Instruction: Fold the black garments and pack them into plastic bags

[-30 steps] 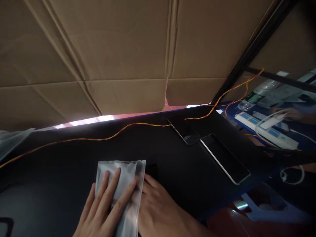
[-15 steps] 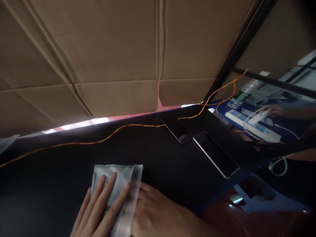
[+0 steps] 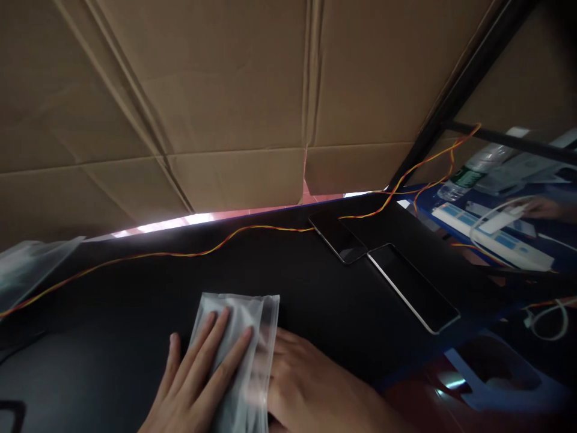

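A frosted, clear-edged plastic bag (image 3: 241, 319) lies on the black table at the bottom middle, with something pale inside that I cannot make out. My left hand (image 3: 193, 373) rests flat on top of it, fingers stretched and apart. At the bag's right edge is my right hand (image 3: 306, 379), its fingers curled in and closed on the clear strip. Parts of those fingers show blurred through the plastic; the fingertips are hidden.
Two phones, a dark one (image 3: 338, 237) and a silver-edged one (image 3: 413, 288), lie to the right. A red-yellow twisted wire (image 3: 180, 254) crosses the table (image 3: 112, 300). Cardboard (image 3: 234, 90) stands behind. Beyond the frame, another person's hand (image 3: 541, 207) is near a power strip (image 3: 491, 237) and bottle (image 3: 469, 174).
The view has swung left, so everything sits further right. My left hand's outer finger has spread from the bag's edge. Both hands stay at the bag.
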The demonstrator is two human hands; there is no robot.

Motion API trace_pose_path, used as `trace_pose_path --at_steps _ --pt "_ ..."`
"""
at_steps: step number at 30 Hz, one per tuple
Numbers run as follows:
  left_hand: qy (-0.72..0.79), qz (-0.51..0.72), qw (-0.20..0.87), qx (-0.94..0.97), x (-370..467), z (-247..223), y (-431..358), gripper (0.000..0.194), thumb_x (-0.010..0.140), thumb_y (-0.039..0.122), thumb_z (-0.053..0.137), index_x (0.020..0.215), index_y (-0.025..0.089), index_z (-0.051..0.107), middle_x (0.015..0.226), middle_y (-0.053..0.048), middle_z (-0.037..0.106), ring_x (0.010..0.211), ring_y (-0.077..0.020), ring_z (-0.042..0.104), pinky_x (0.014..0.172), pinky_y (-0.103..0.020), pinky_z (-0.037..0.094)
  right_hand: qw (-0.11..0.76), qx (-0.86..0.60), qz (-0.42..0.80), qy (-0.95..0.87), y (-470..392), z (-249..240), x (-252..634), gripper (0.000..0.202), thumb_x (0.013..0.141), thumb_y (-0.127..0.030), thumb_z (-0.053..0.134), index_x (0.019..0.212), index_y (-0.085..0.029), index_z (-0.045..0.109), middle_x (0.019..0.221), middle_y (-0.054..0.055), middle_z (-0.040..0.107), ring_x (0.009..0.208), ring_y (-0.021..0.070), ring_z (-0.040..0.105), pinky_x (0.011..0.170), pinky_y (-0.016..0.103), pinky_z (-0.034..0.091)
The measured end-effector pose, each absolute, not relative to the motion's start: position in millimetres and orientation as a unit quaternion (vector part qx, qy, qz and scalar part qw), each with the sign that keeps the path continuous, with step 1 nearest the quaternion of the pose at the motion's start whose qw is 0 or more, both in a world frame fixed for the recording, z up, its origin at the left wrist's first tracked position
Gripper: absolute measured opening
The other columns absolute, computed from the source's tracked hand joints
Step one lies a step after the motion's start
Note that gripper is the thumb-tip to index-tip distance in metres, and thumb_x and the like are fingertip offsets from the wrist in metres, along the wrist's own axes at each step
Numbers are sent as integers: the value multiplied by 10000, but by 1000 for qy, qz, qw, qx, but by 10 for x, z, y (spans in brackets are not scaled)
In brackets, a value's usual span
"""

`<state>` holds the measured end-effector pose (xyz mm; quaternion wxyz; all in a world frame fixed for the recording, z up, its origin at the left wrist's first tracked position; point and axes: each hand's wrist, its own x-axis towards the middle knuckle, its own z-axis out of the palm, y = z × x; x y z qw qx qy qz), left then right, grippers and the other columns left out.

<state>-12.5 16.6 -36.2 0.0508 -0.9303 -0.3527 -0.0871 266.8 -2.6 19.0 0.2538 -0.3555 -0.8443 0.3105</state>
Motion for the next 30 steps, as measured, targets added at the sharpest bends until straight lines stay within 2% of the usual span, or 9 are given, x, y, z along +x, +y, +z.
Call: trace_pose_path --at_steps 2,5,11,14,17,22,25,28,30 --pt "-341 -96 78 -932 6 -353 161 1256 857 954 602 1780 179 251 1837 -233 249 1676 -529 277 1254 -839 274 267 -383 290 -835 -36 29 2516 641 1119 -209 621 1717 -180 394 1778 134 437 1661 248 390 1390 424 262" --pt "-324 -107 87 -936 72 -339 161 1278 850 959 605 1771 137 272 1842 -226 242 1705 -518 185 1312 -791 184 273 -407 307 -816 -37 -19 2379 648 1137 -274 599 1732 -167 367 1759 144 457 1631 271 446 1377 448 298" --pt "-374 -113 3 -921 -203 -363 148 1137 946 891 555 1797 241 173 1854 -171 239 1673 -441 348 1228 -658 490 266 -352 403 -801 12 310 2745 428 1057 -326 764 1482 -341 708 1521 -37 732 1440 179 646 1268 270 432" --pt "-379 -119 -10 -918 -248 -382 151 1190 902 920 592 1798 262 168 1854 -153 251 1669 -427 364 1198 -594 547 262 -443 333 -790 13 278 2894 558 1020 -338 800 1555 -377 644 1596 -44 667 1535 219 516 1295 367 402" --pt "-359 -99 26 -928 -174 -375 161 1257 854 927 653 1791 220 203 1847 -182 258 1668 -452 354 1201 -625 533 235 -530 263 -771 -24 138 2869 739 972 -279 799 1646 -411 526 1615 -37 647 1514 290 481 1262 479 418" --pt "-348 -95 42 -932 -52 -338 165 1259 872 932 621 1789 176 204 1842 -215 246 1683 -472 303 1225 -636 508 235 -502 276 -785 -61 0 2606 841 909 -167 738 1663 -433 475 1538 -41 712 1611 328 370 1293 539 338" --pt "-356 -105 19 -928 -67 -361 174 1244 873 900 660 1797 222 178 1845 -183 258 1681 -479 300 1215 -610 530 243 -504 282 -779 -31 52 2547 889 877 -112 731 1668 -427 476 1615 -13 659 1658 390 296 1286 613 321" --pt "-364 -115 6 -924 -126 -415 201 1253 855 923 653 1800 262 163 1851 -152 268 1675 -474 320 1204 -582 547 244 -478 331 -776 6 210 2709 905 904 -137 782 1686 -456 455 1693 -35 582 1665 355 323 1321 585 309" --pt "-361 -122 8 -925 -150 -430 223 1201 892 957 537 1799 260 171 1847 -147 290 1664 -461 354 1217 -599 530 241 -468 370 -766 21 312 2875 818 956 -200 811 1664 -464 498 1697 -47 575 1650 311 377 1332 537 329"
